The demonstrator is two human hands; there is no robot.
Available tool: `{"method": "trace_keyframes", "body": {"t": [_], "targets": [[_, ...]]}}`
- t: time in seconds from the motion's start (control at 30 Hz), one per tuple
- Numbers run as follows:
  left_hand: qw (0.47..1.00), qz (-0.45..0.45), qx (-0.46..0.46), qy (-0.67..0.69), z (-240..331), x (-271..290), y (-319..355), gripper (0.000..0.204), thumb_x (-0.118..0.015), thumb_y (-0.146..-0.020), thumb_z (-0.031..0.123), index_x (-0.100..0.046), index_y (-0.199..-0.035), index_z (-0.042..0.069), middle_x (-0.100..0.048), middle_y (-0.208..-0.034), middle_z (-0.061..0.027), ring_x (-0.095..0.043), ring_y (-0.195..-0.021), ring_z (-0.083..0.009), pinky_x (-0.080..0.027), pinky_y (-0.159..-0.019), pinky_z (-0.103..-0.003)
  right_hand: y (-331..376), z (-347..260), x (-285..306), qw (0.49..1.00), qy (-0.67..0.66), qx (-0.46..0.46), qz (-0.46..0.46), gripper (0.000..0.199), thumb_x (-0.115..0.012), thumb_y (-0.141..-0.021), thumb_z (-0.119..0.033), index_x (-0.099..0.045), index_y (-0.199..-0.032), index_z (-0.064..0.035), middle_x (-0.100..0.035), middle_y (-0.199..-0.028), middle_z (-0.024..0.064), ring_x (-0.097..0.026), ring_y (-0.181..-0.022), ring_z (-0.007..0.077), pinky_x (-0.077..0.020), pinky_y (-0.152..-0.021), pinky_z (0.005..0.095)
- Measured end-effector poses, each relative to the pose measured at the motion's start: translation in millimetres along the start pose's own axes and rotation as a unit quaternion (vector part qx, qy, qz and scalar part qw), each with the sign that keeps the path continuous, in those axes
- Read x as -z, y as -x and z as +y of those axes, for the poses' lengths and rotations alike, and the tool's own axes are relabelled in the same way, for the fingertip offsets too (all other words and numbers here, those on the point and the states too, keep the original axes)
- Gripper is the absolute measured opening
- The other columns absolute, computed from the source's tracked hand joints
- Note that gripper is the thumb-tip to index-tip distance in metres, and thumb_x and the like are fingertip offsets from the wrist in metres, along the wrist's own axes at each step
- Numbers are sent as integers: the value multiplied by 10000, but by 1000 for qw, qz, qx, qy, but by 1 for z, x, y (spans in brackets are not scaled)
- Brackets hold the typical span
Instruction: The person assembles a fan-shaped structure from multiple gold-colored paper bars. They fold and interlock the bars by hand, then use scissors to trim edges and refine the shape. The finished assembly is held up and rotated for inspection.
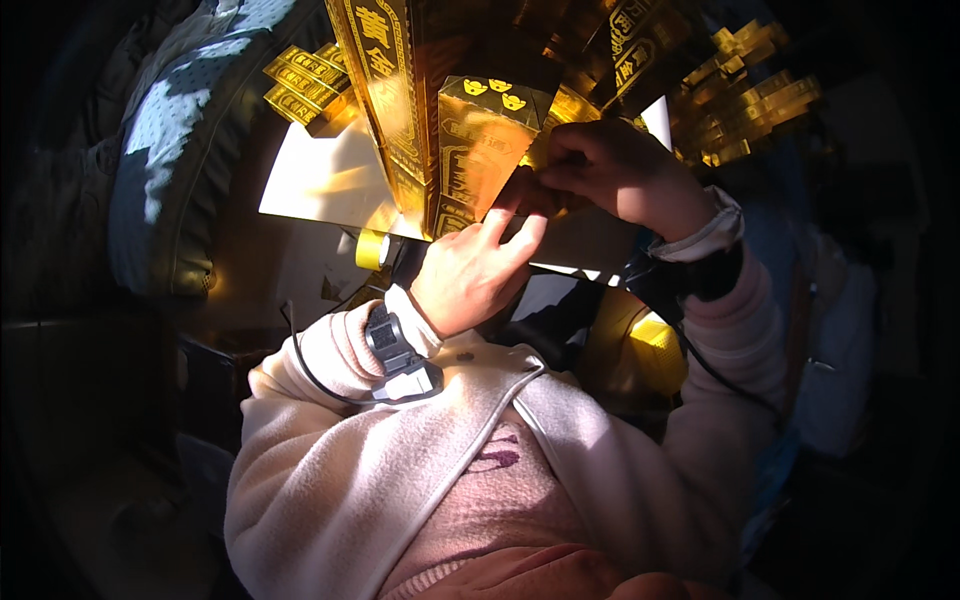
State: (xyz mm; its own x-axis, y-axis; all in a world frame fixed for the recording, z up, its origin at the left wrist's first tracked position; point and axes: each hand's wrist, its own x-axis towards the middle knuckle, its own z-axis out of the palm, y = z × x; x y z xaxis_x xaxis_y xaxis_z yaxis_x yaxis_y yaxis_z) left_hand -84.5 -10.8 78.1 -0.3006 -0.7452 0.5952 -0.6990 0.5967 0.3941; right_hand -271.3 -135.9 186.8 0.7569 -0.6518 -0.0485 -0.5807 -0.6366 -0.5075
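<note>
A tall gold paper box-like piece [485,150] with printed patterns stands in front of me, dark on its upper face. Beside it on the left rises a long gold printed strip [385,100]. My left hand [470,275] reaches up to the box's lower right edge. Its fingers are bent together at the tips, which lie in shadow. My right hand [625,180] is closed in a pinch just right of the box, close to the left fingertips. What either hand pinches is too dark to make out. White card [325,175] lies underneath.
Gold bar-shaped paper pieces [310,85] are stacked at the upper left, and a larger gold cluster [750,95] stands at the upper right. A yellow tape roll [372,249] sits near my left wrist. A padded light-coloured seat [185,150] is at the left.
</note>
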Motion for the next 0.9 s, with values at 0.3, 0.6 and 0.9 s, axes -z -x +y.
{"method": "trace_keyframes", "body": {"t": [0.3,0.6,0.9], "targets": [[1000,0,-4,-22,2,1,-3,588,-739,-787,126,-534,-1339,116,-571,-1249,-165,-681,-770,-257,-570,-635,-354,-4,1,-4,969,212,94,85,244,-738,-865,-284,-666,-866,-51,-688,-811,128,-701,-788,348,-569,-684,434],[999,-7,-5,-32,3,2,-4,566,-726,-786,103,-547,-1322,80,-558,-1303,-187,-685,-714,-267,-565,-593,-358,-2,9,-14,955,209,129,164,168,-699,-895,-138,-622,-996,-28,-688,-869,159,-709,-826,349,-578,-714,403],[999,0,0,-41,4,2,-3,524,-735,-826,103,-555,-1310,18,-562,-1364,-212,-691,-698,-334,-571,-590,-387,8,15,1,988,123,24,90,272,-713,-890,-299,-658,-866,-34,-693,-806,123,-710,-782,298,-540,-641,366]]}}
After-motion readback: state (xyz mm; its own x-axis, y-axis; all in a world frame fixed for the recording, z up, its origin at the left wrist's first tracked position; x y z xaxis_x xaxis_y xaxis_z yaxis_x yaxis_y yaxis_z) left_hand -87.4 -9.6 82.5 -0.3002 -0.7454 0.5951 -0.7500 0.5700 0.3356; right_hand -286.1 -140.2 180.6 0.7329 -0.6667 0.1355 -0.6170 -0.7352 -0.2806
